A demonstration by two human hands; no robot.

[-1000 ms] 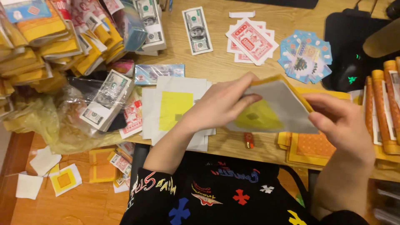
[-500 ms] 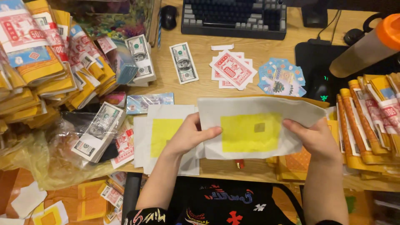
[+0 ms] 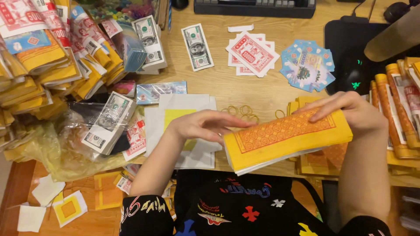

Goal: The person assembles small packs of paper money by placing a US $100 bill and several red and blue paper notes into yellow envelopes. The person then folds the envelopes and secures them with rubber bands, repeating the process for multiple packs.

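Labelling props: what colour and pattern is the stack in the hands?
Head view: stack is yellow, with an orange-red bordered panel of coin-like circles.

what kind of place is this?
Likely a home or small-shop desk used for packing paper offerings. A wooden desk carries a keyboard and mouse, with piles of yellow paper bundles and mock banknotes. Both hands, left and right, hold a yellow paper stack.
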